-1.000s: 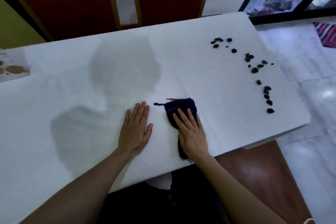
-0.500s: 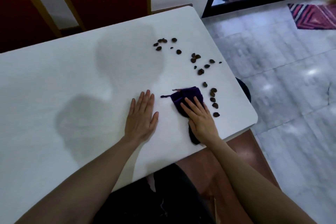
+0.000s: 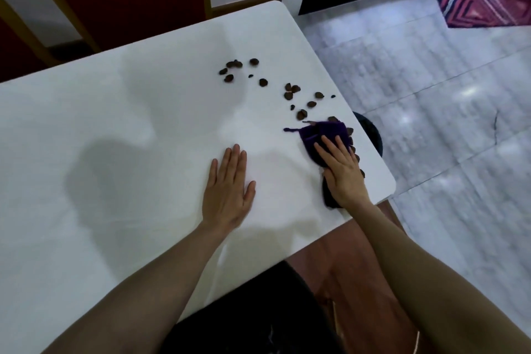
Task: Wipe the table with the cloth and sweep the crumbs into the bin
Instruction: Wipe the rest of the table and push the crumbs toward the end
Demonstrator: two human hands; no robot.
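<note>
Spanning most of the view, white counter (image 3: 120, 135) carrying everything, its rounded right corner lying just past the right hand. Sitting on the floor beyond that right edge and partly hidden under it, dark round bin (image 3: 372, 135), so lying to the right of the cloth and slightly farther from the body. Resting flat and spread on bare counter, left hand (image 3: 227, 192), fingers together and extended, holding nothing, well apart from the crumbs. Pressing palm-down on the purple cloth (image 3: 324, 132), right hand (image 3: 343, 172), fingers extended and slightly fanned, the nearer hand to both crumbs and bin. Bunching under that hand, cloth running with its long axis from the near counter edge away toward the crumbs, a thin cord trailing off its far left corner. Trailing diagonally from far left down to the cloth's right side, dark crumbs (image 3: 290, 92), a few touching the cloth near the edge above the bin. Judging the coming push as rightward, over the edge. Showing no readable writing or brands anywhere.
</note>
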